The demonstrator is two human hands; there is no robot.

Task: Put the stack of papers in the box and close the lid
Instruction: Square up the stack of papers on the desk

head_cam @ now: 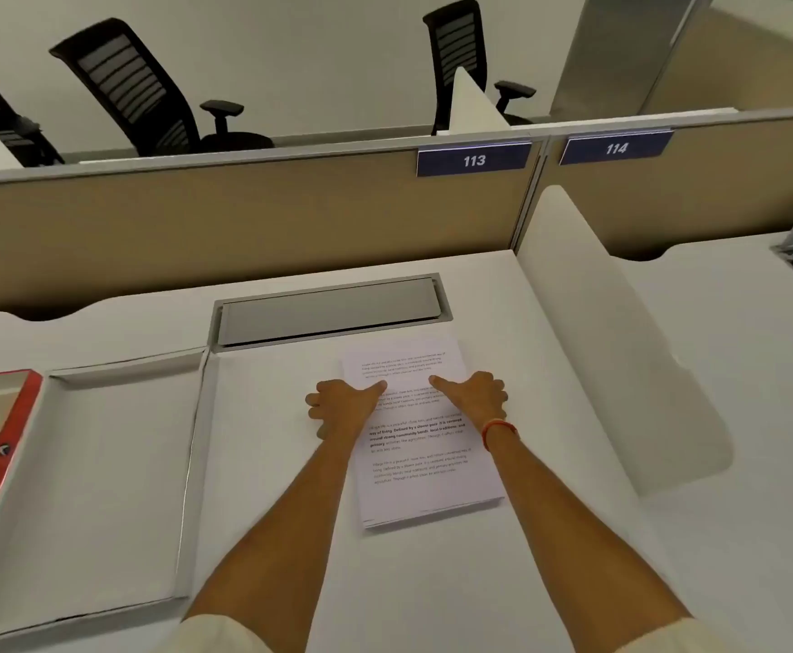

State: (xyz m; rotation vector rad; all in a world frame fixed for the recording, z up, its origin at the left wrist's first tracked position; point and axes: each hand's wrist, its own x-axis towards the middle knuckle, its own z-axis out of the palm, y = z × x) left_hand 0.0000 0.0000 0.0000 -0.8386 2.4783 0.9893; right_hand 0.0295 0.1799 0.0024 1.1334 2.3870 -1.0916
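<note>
A stack of papers [427,468] with printed text lies flat on the white desk [432,582], right of centre. My left hand [342,405] holds its left edge, thumb on the top sheet and fingers curled down beside the stack. On the right edge, my right hand [477,393] grips the same way; a red thread circles that wrist. The open white box [116,478] sits to the left of the stack, shallow and with nothing in it. Its red-rimmed lid [13,426] lies folded open at the far left, partly out of view.
A grey cable flap [333,311] is set into the desk just behind the papers. A tan partition [243,219] closes the back. A white rounded divider [620,346] stands to the right. Black office chairs [140,91] are beyond the partition.
</note>
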